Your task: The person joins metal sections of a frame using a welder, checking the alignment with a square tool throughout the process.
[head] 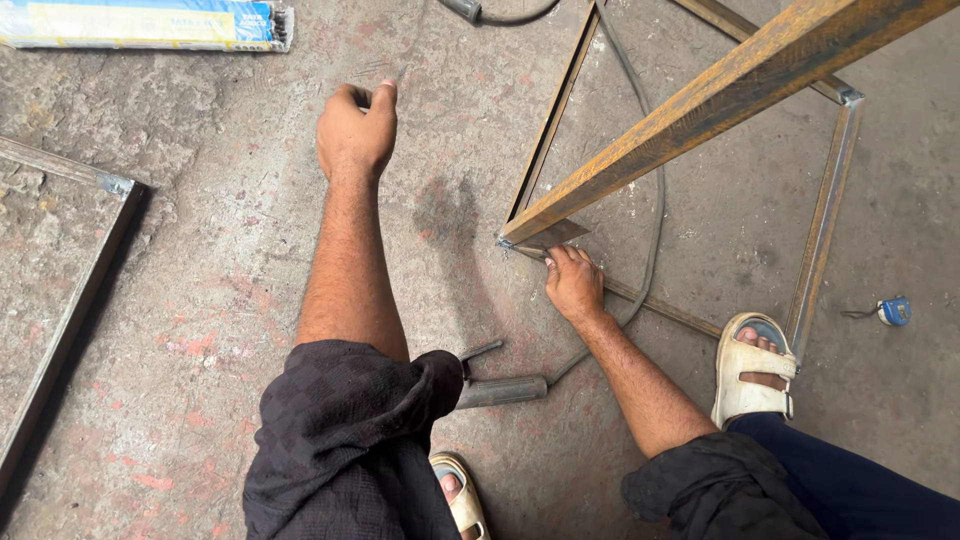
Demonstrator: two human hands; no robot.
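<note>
My left hand is stretched out over the concrete floor, fingers curled loosely, holding nothing that I can see. My right hand rests on the near corner of a rusty square-tube metal frame lying flat on the floor, fingers pressed beside the foot of a slanted rusty tube that rises from that corner toward the upper right. A small flat metal piece lies at that corner joint.
A black cable runs across the frame. A grey cylindrical tool lies near my knees. Another metal frame lies at the left, a long blue-and-yellow box at the top left, a blue tape measure at the right.
</note>
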